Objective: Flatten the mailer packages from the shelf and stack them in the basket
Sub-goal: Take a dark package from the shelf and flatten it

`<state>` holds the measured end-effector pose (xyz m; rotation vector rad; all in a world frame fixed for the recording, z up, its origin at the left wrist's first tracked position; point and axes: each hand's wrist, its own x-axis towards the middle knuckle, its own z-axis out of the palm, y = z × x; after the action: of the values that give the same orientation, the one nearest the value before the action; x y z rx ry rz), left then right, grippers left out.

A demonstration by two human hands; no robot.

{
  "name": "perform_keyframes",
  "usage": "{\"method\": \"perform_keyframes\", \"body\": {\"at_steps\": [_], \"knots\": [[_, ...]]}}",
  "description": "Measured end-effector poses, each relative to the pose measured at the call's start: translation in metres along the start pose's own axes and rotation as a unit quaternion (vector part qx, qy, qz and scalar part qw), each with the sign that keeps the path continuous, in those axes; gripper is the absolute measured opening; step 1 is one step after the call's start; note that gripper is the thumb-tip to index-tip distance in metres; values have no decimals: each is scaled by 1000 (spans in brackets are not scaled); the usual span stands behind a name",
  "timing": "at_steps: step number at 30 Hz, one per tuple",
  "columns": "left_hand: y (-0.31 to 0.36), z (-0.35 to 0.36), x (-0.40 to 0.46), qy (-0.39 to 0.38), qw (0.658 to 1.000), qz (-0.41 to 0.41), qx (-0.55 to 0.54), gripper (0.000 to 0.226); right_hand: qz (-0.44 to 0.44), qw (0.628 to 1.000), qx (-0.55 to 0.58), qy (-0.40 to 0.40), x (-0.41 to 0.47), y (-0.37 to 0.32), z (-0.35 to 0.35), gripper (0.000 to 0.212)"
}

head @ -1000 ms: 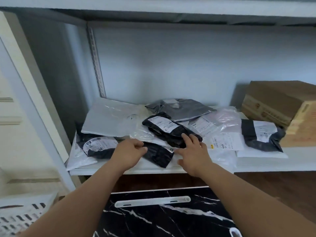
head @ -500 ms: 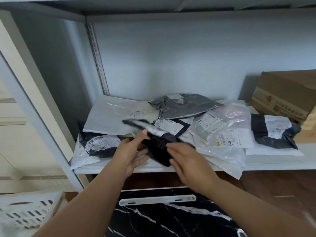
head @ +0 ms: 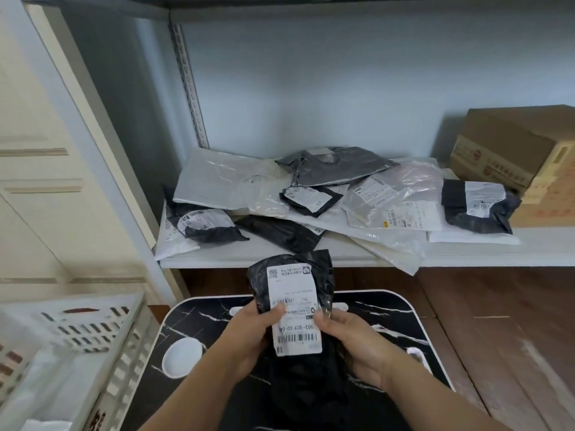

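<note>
You hold the black mailer in front of you, below the shelf edge and above the black marble-patterned table, with its white shipping label facing up. Your left hand grips its left side, thumb pressed on the label, and your right hand grips its right side, thumb on the label's right edge; both hands are closed on the package. The lower part of the mailer blends into the dark table beneath, so you cannot tell where its bottom edge ends, and your fingers underneath are hidden. The label print is blurred apart from a barcode and a line of digits. On the shelf behind, the other mailers lie in an overlapping heap: a large grey one at the left back, a dark grey one behind the middle, a small black one with a label, clear plastic ones on the right, and a black one close beside the cardboard box, which the frame's right edge cuts off. Another black mailer lies at the left front, partly covering a white one. The white basket sits at the lower left, blurred and cut off by the frame, something pale lying in it that you cannot make out. A white round dish rests on the table beside your left forearm.
</note>
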<state>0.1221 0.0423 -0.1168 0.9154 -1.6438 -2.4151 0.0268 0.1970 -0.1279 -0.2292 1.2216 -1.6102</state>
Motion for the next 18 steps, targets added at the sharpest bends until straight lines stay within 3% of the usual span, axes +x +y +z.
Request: {"method": "perform_keyframes", "body": {"at_steps": [2, 4, 8, 9, 12, 15, 18], "knots": [[-8, -7, -6, 24, 1000, -5, 8, 23, -31, 999, -22, 20, 2, 12, 1, 33], [-16, -13, -11, 46, 999, -4, 22, 22, -82, 988, -111, 74, 5, 19, 3, 25], [-27, -18, -15, 116, 993, 1, 37, 18, -145, 910, -343, 180, 11, 25, 7, 15], [-27, -21, -14, 138, 990, 5, 23, 17, -116, 921, -333, 164, 10, 22, 7, 19], [-30, -32, -11, 179, 983, -3, -31, 17, 35, 965, -261, 9, 4, 19, 0, 25], [-38, -44, -12, 176, 981, -49, -68, 22, 52, 954, -293, 38, 7, 25, -18, 40], [-49, -57, -9, 227, 971, -60, -55, 33, 65, 895, -441, 25, 13, 30, -36, 48]]}}
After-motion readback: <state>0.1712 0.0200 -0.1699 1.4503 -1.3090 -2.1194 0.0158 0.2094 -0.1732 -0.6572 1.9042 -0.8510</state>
